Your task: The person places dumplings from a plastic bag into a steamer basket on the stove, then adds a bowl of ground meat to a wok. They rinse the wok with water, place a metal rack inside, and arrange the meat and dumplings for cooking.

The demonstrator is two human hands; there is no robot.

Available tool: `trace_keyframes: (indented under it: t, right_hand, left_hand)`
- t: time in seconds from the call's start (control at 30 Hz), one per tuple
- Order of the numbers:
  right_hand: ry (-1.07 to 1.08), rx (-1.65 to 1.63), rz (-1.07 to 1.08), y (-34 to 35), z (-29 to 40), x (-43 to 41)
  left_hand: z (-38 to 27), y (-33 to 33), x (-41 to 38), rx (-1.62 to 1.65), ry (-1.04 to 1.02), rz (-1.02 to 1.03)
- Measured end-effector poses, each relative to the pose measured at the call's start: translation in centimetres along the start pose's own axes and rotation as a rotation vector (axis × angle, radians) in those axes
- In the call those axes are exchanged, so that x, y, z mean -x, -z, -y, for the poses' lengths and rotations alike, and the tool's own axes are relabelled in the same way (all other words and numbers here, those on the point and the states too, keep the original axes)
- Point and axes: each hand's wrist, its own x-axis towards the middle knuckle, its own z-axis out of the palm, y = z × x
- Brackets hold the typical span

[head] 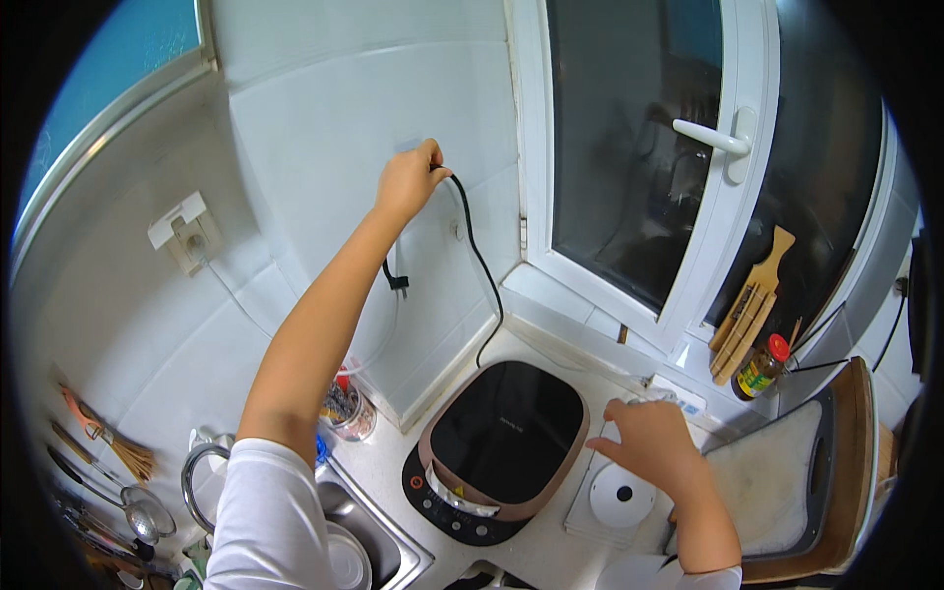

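Note:
My left hand (413,177) is raised against the tiled wall and grips a black power cord (476,243). The cord's plug (399,282) dangles below my left wrist, touching no socket. From the hand, the cord runs down behind an electric griddle (509,431) with a black lid, which sits closed on the counter. A row of buttons lines its front edge. Just right of the griddle, my right hand (653,446) hovers with thumb and fingers apart. Below that hand lies a white round item (622,494) with a black centre, on a pale flat box (582,516).
A wall socket (193,240) with a white plug is at left. The steel sink (391,546) is at lower left, near a utensil jar (358,417). Cutting boards (774,479) stand at right. A red-lidded jar (759,369) is on the sill beneath the window handle (712,138).

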Motion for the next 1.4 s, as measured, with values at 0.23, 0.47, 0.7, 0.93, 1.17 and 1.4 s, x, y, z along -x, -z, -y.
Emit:
trace_keyframes:
  t: [0.23,0.47,0.7,0.93,1.17,1.4]
  right_hand:
    - [0.034,-0.135,0.058,-3.0,-2.6,-1.0]
    - [0.059,-0.195,0.019,-4.9,-4.2,-2.2]
    - [0.211,-0.253,-0.041,-7.2,-2.9,-4.0]
    - [0.341,-0.370,0.094,-8.0,2.6,-5.7]
    - [0.530,-0.456,0.099,-9.4,9.9,-4.1]
    - [0.896,-0.647,0.099,-11.7,23.0,-0.3]
  left_hand:
    - [4.5,-2.3,-3.0,-0.558,-0.261,-0.036]
    - [5.0,-4.3,-0.9,-0.559,-0.215,0.011]
    - [4.0,-2.1,2.5,-0.517,-0.189,0.098]
    - [-0.8,5.3,15.7,-0.331,-0.374,0.094]
    - [-6.4,16.5,41.3,-0.216,0.371,0.173]
    - [-18.0,26.8,65.5,-0.461,1.182,-0.088]
